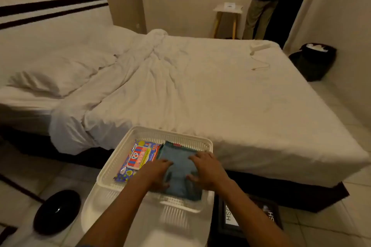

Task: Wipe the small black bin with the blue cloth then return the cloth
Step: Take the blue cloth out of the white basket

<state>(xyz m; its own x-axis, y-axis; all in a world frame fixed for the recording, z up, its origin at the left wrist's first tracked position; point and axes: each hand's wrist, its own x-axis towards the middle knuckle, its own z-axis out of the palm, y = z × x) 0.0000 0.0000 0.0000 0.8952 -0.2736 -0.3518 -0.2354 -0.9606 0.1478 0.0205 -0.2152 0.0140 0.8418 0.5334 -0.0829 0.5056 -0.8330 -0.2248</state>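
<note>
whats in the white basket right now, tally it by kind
blue cloth: 1, folded, in the right half of the white basket, with the left hand and right hand resting on it
colourful wipes packet: 1, lying in the left half
total: 2 things in the basket

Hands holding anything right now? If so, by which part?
Both hands rest on the folded blue cloth in the white basket: left hand on its left side, right hand on its right. Whether either has actually gripped it cannot be told.
</note>
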